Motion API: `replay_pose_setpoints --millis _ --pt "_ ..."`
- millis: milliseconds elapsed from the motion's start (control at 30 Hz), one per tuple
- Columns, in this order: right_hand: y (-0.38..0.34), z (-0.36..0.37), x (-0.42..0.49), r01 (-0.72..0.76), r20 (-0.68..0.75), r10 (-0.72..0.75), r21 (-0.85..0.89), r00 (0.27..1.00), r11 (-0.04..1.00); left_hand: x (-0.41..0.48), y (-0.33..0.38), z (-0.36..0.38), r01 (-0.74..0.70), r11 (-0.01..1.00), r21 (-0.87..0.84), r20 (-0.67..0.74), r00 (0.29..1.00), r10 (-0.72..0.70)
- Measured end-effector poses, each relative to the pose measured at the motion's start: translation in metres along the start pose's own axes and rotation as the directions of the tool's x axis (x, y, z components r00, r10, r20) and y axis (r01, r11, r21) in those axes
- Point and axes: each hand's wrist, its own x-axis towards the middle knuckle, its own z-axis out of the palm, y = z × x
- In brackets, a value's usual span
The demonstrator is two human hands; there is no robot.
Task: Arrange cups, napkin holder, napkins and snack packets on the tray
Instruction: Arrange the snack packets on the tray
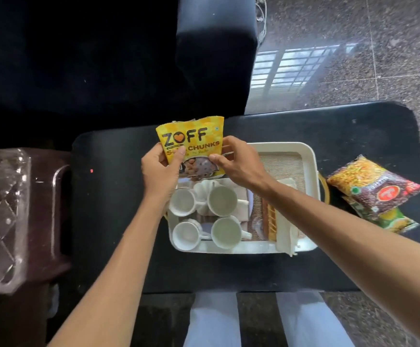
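A white tray (304,151) lies on the black table. Several white cups (222,200) stand in its left half on folded napkins (244,209). An orange napkin holder (271,221) with white napkins (285,236) stands near the tray's front right. I hold a yellow Zoff snack packet (191,139) upright above the tray's far left corner. My left hand (160,171) grips its left edge and my right hand (239,162) pinches its right edge. Two more snack packets (376,189) lie on the table to the right of the tray.
The black table (113,221) has bare surface to the left of and in front of the tray. A dark stool with a clear patterned container (1,216) stands at the left. A black sofa (214,53) is behind the table. My legs show below the front edge.
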Motion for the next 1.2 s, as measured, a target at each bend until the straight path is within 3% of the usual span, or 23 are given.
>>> replay_pose_setpoints --millis 167,367,533,633,733,800,900,1033,1200 --pt "0.007 0.03 0.007 -0.064 -0.096 0.054 -0.107 0.994 0.992 0.022 -0.022 -0.004 0.059 0.996 0.065 0.086 0.994 -0.064" --pt "0.009 0.038 0.013 -0.099 -0.144 0.087 -0.08 0.986 0.992 0.028 -0.031 -0.004 0.063 0.991 0.115 0.115 0.99 -0.076" --pt "0.008 0.036 0.016 -0.1 -0.145 0.088 -0.073 0.985 0.992 0.029 -0.03 -0.011 0.115 0.992 0.058 0.116 0.986 -0.121" --pt "0.005 0.025 0.01 -0.108 -0.177 0.094 -0.07 0.98 0.992 0.024 -0.025 -0.019 0.122 0.992 0.009 -0.013 0.992 -0.122" --pt "0.001 0.003 -0.008 -0.109 -0.247 0.102 -0.014 0.964 0.994 0.012 -0.012 -0.019 0.022 0.999 0.035 -0.218 0.976 -0.014" --pt "0.001 -0.018 -0.026 -0.096 -0.331 0.089 -0.007 0.939 0.995 0.001 0.002 -0.011 -0.067 0.996 0.054 -0.254 0.964 0.078" --pt "0.012 -0.058 -0.059 -0.112 -0.464 0.099 0.0 0.88 0.994 -0.018 0.029 0.02 -0.229 0.964 0.132 -0.149 0.957 0.248" --pt "0.042 -0.11 -0.104 -0.194 -0.576 0.146 -0.023 0.804 0.981 -0.049 0.066 0.093 -0.477 0.867 0.148 0.172 0.875 0.452" --pt "0.089 -0.165 -0.144 -0.394 -0.766 0.217 -0.052 0.605 0.918 -0.094 0.084 0.191 -0.582 0.809 0.084 0.542 0.708 0.453"
